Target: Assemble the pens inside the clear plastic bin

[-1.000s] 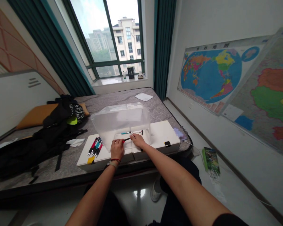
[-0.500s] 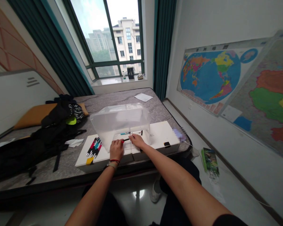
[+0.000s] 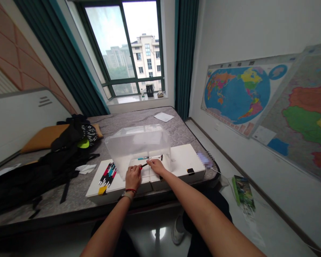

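In the head view a red and black pen [image 3: 144,165] spans the gap between my hands. My left hand [image 3: 133,177] pinches its red end. Closed on the dark end are the fingers of my right hand [image 3: 156,166]. Both hands are at the open front of a clear plastic bin [image 3: 139,142], which lies on its side on white boxes [image 3: 186,157]. Inside the bin, just beyond my fingers, lies a teal pen [image 3: 142,158] with a thin dark-ended piece beside it. Several red, teal and black pens [image 3: 107,174] lie together left of the bin.
The boxes stand on a grey mattress [image 3: 131,117]. A black bag [image 3: 50,157] and a crumpled tissue [image 3: 86,169] lie to the left. A white sheet [image 3: 164,116] is behind the bin. A green package [image 3: 243,191] sits on the floor at right.
The view has tilted slightly upward, so the scene sits lower in the picture. My hands stay on the pen with almost no visible movement.
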Demonstrator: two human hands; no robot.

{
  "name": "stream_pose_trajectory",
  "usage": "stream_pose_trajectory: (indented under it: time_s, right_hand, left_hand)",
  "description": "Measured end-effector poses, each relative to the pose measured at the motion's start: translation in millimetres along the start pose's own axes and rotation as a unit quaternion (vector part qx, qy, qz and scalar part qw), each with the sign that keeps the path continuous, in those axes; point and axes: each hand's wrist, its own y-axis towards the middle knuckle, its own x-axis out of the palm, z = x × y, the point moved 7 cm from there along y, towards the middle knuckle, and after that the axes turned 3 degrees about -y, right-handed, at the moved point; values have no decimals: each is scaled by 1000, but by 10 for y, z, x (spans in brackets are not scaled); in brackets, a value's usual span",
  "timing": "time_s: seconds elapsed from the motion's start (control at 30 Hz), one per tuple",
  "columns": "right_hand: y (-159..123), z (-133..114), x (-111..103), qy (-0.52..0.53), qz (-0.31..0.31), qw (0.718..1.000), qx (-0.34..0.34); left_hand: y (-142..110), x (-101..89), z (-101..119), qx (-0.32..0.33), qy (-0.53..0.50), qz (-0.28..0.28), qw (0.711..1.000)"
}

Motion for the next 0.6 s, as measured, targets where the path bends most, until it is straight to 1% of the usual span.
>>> stream_pose_trajectory:
  time_s: [0.17, 0.37, 0.47, 0.6]
  right_hand:
    - [8, 53, 5, -1, 3, 1000, 16]
    - [27, 106, -6, -38, 23, 999, 19]
    - [39, 117, 1, -31, 27, 999, 22]
    - [45, 110, 14, -19, 23, 999, 27]
  left_hand:
    - [-2, 11, -24, -2, -9, 4, 1000]
    - [10, -9, 7, 4, -1, -3, 1000]
    - [6, -7, 19, 9, 1, -6, 1000]
    - [-6, -18, 6, 1, 8, 0, 1000]
